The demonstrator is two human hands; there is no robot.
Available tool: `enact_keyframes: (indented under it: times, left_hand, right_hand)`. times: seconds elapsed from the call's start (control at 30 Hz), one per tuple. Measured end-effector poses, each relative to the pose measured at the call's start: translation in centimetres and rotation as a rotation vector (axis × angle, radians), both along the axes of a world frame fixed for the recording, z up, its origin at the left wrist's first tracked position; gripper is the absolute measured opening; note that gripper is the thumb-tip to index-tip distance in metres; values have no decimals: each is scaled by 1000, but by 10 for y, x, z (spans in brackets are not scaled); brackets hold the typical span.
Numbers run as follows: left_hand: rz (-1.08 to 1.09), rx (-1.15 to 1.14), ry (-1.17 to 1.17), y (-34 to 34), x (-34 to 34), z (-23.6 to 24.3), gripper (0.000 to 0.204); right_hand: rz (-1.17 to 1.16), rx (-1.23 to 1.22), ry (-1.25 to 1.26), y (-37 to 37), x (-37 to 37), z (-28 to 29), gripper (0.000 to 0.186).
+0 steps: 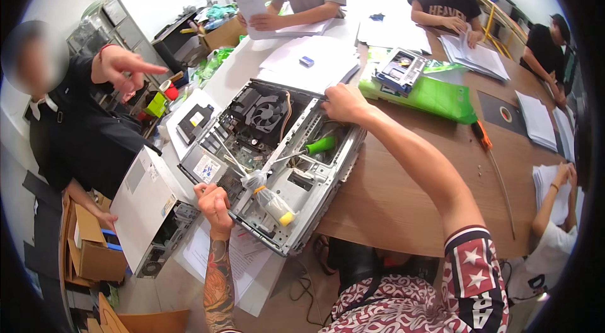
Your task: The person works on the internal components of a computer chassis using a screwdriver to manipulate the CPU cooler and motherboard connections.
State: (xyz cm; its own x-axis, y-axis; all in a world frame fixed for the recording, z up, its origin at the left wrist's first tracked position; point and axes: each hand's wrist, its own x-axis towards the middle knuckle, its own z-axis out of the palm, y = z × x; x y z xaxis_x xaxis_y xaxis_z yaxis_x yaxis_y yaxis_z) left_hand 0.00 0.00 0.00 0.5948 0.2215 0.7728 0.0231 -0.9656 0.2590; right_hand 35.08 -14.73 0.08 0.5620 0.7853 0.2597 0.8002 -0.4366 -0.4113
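An opened desktop computer case (277, 163) lies on its side in the middle of the frame, angled across the near left corner of the wooden tabletop (403, 188), its open face up so the cooling fan (265, 112) and board can be reached. The left hand (213, 202) is curled over the case's lower left edge, fingers closed on the metal rim, apparently steadying it. The right hand (343, 103) reaches to the far upper edge and rests on the frame there, fingers bent over it; how tightly it grips I cannot tell. Inside the case lies a green-handled screwdriver (315, 147), and near the lower edge a clear plastic bag with a yellow-capped item (271, 200), both within easy reach of either hand.

A detached white side panel (146, 204) leans below the tabletop at lower left, above cardboard boxes (94, 251). A green folder (435, 97) and paper stacks (479, 56) cover the upper right, where other people sit sorting sheets.
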Motion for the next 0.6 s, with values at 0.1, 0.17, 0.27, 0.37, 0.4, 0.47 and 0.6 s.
enact_keyframes:
  times: [0.1,0.17,0.27,0.37,0.4,0.47,0.6]
  left_hand:
    - [5,-81,-98,-25,0,-16,33]
    - [-75,79,-66,-21,6,33,32]
    - [-98,39,-79,-47,5,29,32]
    - [-142,25,-103,-56,2,45,35]
    - [-165,11,-117,-56,-1,55,30]
    - [-205,-19,-124,-52,-8,67,25]
    - [-259,-49,-129,-51,-14,68,24]
  right_hand:
    - [29,-116,-65,-21,3,5,29]
    - [-30,25,-24,-41,-1,9,29]
    - [-75,-63,13,-74,-4,18,30]
    - [-105,-43,-19,-89,-11,36,31]
    - [-111,-57,-21,-92,-14,42,30]
    - [-136,-85,-14,-97,-24,52,30]
    - [-153,-113,-76,-110,-38,70,28]
